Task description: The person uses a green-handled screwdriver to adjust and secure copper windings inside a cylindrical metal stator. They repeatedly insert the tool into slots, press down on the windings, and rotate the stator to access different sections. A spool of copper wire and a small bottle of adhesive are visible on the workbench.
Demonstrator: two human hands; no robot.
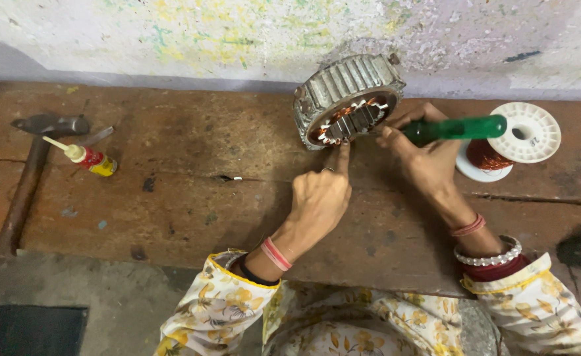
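A round ribbed metal motor stator [343,92] with copper windings inside stands tilted on the wooden bench [192,198], against the wall. My left hand [320,198] is mostly curled, its forefinger stretched up and touching the stator's lower rim. My right hand [425,155] grips a green-handled tool [458,128] whose tip points into the stator's opening. Both wrists wear bangles and floral sleeves.
A white spool of copper wire [495,155] lies just right of my right hand. A hammer [30,165] and a small red-and-yellow glue bottle [93,158] lie at the bench's left end. A paint-flecked wall [238,39] runs behind.
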